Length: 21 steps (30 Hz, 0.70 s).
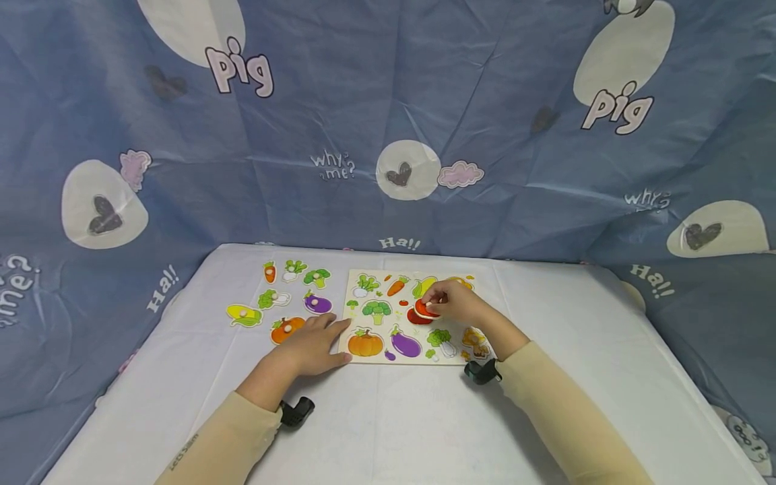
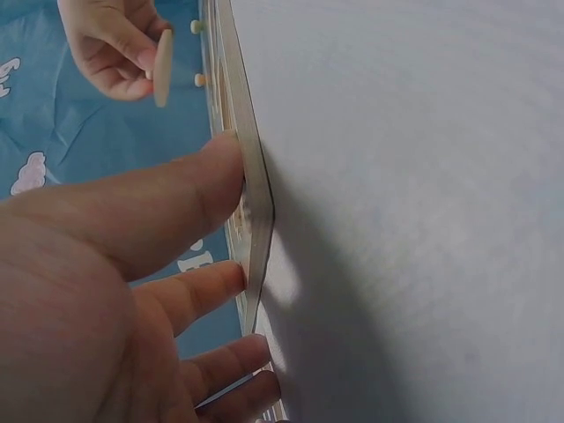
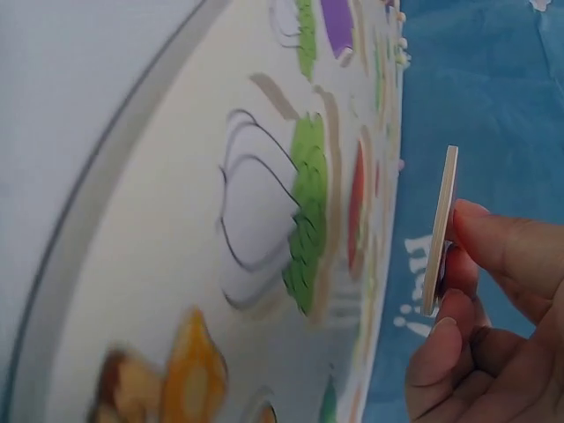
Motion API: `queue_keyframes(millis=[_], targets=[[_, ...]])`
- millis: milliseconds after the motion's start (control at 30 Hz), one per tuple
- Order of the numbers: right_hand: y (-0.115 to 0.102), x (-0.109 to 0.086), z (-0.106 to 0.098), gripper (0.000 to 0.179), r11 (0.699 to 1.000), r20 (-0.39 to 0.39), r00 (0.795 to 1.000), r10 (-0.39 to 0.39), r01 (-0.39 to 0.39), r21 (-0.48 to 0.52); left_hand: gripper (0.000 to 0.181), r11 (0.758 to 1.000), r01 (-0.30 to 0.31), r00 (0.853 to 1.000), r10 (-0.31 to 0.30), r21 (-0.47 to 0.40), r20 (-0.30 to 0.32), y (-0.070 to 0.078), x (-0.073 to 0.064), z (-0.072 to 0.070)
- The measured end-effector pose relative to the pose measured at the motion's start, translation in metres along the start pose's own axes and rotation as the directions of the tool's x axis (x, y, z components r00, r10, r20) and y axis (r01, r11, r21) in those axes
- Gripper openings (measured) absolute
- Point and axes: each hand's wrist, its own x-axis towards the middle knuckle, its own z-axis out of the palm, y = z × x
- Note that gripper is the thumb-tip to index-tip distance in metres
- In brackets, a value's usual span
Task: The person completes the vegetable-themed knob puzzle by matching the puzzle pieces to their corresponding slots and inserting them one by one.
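My right hand (image 1: 455,301) pinches a red tomato puzzle piece (image 1: 421,307), held tilted just above the printed tomato on the wooden vegetable board (image 1: 358,318). In the right wrist view the piece (image 3: 441,231) appears edge-on, apart from the board, thumb and fingers at its back. My left hand (image 1: 310,347) lies at the board's left edge, fingers spread. The left wrist view shows its thumb (image 2: 189,185) and fingertips touching that edge. Pictures of pumpkin, eggplant, broccoli and carrot show on the board; the right hand covers part of its upper right.
Left of the board lie loose knobbed pieces: carrot (image 1: 269,271), white radish (image 1: 294,269), broccoli (image 1: 316,277), leafy cabbage (image 1: 273,298), eggplant (image 1: 317,303), corn (image 1: 244,314) and pumpkin (image 1: 287,329), the last partly behind the left hand. A white cloth (image 1: 400,424) covers the table; a blue printed curtain (image 1: 339,215) hangs behind.
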Motion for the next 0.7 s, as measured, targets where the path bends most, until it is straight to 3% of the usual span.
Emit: queue_keyframes(millis=[700], targets=[[0.001, 0.019, 0.023, 0.004, 0.984, 0.058, 0.984, 0.166, -0.161, -0.075, 0.073, 1.0, 0.014, 1.0, -0.014, 0.004, -0.001, 0.0, 0.002, 0.001]])
